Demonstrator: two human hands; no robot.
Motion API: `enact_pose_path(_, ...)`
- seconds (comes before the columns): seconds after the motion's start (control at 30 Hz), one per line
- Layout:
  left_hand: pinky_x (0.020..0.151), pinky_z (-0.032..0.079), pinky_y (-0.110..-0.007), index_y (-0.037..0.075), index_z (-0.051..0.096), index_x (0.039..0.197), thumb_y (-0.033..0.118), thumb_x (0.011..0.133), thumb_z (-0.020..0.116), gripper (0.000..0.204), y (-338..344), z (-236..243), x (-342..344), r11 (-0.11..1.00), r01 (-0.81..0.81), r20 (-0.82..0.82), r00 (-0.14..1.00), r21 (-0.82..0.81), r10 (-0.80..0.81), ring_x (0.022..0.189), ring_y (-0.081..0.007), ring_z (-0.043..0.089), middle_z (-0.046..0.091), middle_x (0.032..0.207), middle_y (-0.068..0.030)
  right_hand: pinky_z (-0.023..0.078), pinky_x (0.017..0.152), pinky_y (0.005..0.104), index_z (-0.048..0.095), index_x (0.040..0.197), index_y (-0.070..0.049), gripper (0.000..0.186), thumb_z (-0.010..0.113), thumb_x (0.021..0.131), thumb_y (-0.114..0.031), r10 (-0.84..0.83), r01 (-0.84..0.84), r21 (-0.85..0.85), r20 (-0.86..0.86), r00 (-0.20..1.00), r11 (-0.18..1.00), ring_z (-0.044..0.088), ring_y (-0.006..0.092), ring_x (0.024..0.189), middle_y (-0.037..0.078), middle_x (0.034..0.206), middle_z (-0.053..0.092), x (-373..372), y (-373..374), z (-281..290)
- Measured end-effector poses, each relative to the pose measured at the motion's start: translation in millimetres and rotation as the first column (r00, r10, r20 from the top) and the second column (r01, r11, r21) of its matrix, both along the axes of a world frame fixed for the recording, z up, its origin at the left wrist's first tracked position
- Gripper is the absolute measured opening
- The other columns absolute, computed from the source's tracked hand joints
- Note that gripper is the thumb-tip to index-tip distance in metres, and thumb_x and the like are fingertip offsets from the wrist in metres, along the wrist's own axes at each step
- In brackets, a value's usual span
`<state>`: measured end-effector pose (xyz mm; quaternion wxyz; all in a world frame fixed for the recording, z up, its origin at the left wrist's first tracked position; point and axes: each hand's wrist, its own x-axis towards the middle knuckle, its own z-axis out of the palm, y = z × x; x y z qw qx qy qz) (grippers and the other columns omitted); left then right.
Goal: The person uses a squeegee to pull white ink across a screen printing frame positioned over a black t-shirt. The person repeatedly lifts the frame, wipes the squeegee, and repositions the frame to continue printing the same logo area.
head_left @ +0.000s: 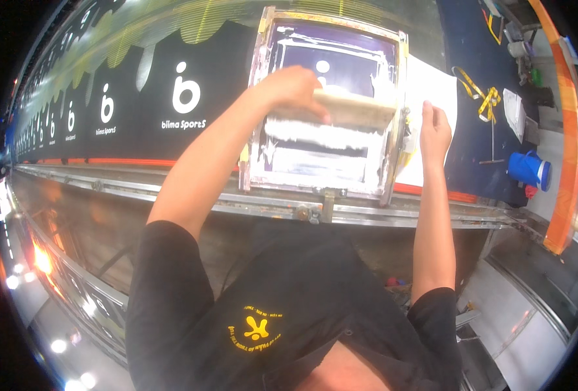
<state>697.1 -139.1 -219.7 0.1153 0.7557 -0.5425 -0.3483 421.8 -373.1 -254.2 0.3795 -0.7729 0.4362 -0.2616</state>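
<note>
My left hand (295,91) is closed over the left part of a wide squeegee (360,106) with a pale wooden handle. The squeegee lies across a screen-printing frame (399,72), over its mesh. Thick white ink (321,135) is spread in a band just on the near side of the squeegee, with smears toward the frame's edges. Part of a white printed shape shows beyond my hand. My right hand (437,133) is apart from the frame, on its right, over a white sheet (442,85). Its fingers are curled; anything inside them is hidden.
Several black shirt panels (222,68) with white prints run along the table to the left. A metal rail (354,212) borders the near edge. At the right are a yellow tape measure (489,101), a blue pot (526,169) and an orange-edged beam (565,124).
</note>
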Motion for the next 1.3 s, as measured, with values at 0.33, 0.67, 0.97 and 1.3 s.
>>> enact_pose_path(0.33,0.075,0.057,-0.050,0.013,0.079,0.094,0.055,0.081,0.082,0.044,-80.7,8.4,91.0,0.962,0.006,0.343,0.935,-0.274,0.092,0.086,-0.0353,0.074,0.076,0.085,-0.0132,0.033,0.043,0.0273,0.069,0.123,0.002,0.036,0.071,0.104,-0.029,-0.076,0.105,0.592,-0.074,0.994,0.799,0.040,0.0061,0.048,-0.003,0.068,0.049,12.9,-6.1,-19.1)
enact_pose_path(0.67,0.081,0.056,-0.046,0.022,0.081,0.108,0.046,0.082,0.083,0.035,-60.0,-16.5,71.7,0.936,-0.103,0.196,0.965,-0.337,0.176,0.095,-0.0305,0.074,0.078,0.097,-0.0049,0.026,0.041,0.0257,0.068,0.109,0.001,0.031,0.071,0.104,-0.030,-0.125,0.132,0.540,-0.050,0.991,0.831,0.037,0.0044,0.048,-0.006,0.065,0.045,19.1,-0.3,26.1)
enact_pose_path(0.97,0.085,0.059,-0.040,0.023,0.078,0.115,0.005,0.065,0.084,0.053,110.7,-53.4,-111.2,0.759,-0.052,0.228,0.938,-0.649,0.260,0.103,-0.0223,0.072,0.078,0.115,0.0019,0.027,0.041,0.0251,0.067,0.112,0.003,0.037,0.075,0.101,-0.032,-0.073,0.035,0.523,0.052,0.996,0.852,0.039,0.0047,0.048,-0.004,0.069,0.050,22.6,-4.0,40.0)
enact_pose_path(1.3,0.101,0.054,-0.040,0.016,0.067,0.136,0.005,0.074,0.074,0.064,198.3,-36.0,-103.9,0.878,0.012,0.253,0.959,-0.479,0.125,0.127,-0.0238,0.065,0.070,0.137,-0.0009,0.035,0.052,0.0232,0.072,0.122,-0.003,0.031,0.073,0.102,-0.027,-0.120,0.033,0.324,0.252,0.960,0.945,0.047,0.0031,0.060,-0.003,0.079,0.064,54.5,54.1,34.4)
